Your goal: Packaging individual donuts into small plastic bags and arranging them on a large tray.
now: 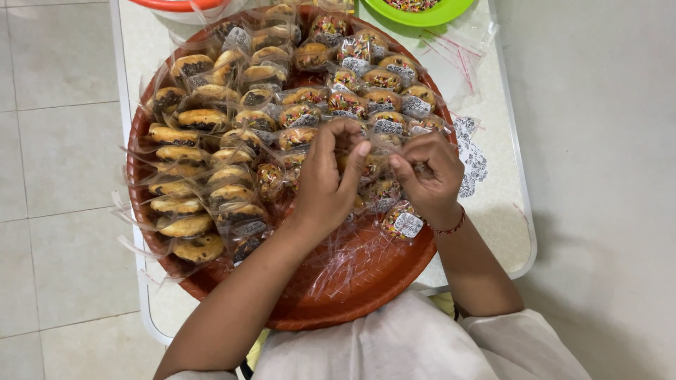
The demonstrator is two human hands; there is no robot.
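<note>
Both hands meet over the middle of a large round reddish-brown plastic tray (366, 295) that sits on a white tabletop (493, 204) with rounded corners. The left hand (327, 176) has its thumb and fingers pinched together on the edge of a small clear plastic bag (377, 151), and the right hand (429, 172) has its grip closed on the same bag from the other side, so the bag is held between them just above the tray's centre; what lies inside it is hidden by the fingers. A thin red bracelet (451, 227) circles the right wrist. On the left half of the tray stand rows of round golden-brown cookies with dark chocolate tops (190, 176), each in its own clear wrapper and packed edge to edge. On the upper right half lie round cookies topped with coloured sprinkles (345, 98), also bagged, many bearing a small white patterned sticker. One sprinkle cookie in a bag (401, 222) lies apart, just beneath the right hand. Loose empty clear bags (345, 264) lie on the near, bare part of the tray. A green bowl (422, 13) sits at the far edge of the tabletop.
</note>
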